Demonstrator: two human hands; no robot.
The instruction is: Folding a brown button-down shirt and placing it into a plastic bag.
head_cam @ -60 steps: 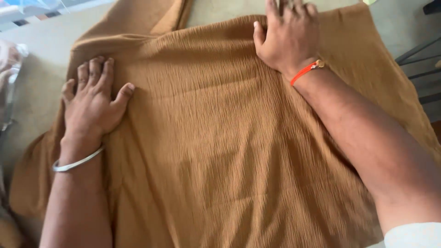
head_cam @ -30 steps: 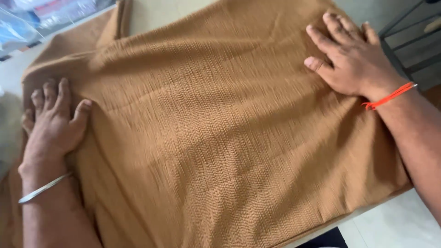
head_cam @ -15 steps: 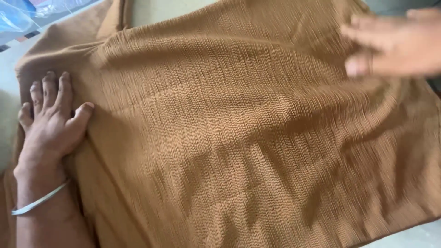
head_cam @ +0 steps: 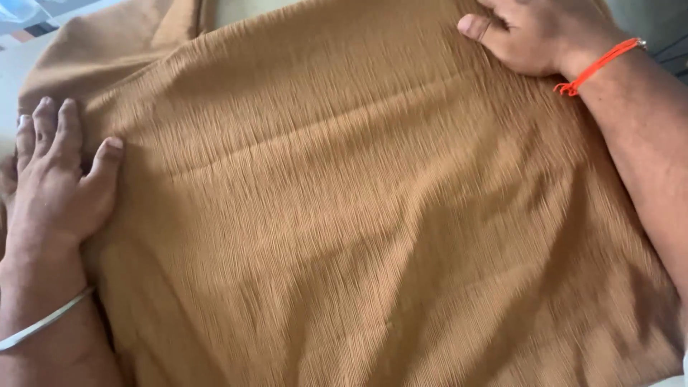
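Note:
A large tan crinkled cloth (head_cam: 373, 215) lies spread flat and fills most of the view. My left hand (head_cam: 57, 179) rests flat on its left edge, fingers apart, a silver bangle on the wrist. My right hand (head_cam: 537, 32) presses on the cloth's far right part at the top of the view, thumb pointing left, an orange thread around the wrist. Its fingers are cut off by the frame's top edge. Neither hand holds anything.
A smoother tan part of the cloth (head_cam: 107, 43) lies folded at the far left. A pale surface (head_cam: 244, 8) shows beyond the cloth at the top. Something bluish (head_cam: 21, 11) sits in the top left corner.
My right hand has come back from the far right edge and now presses on the cloth's upper right. My left hand stays flat on the left edge.

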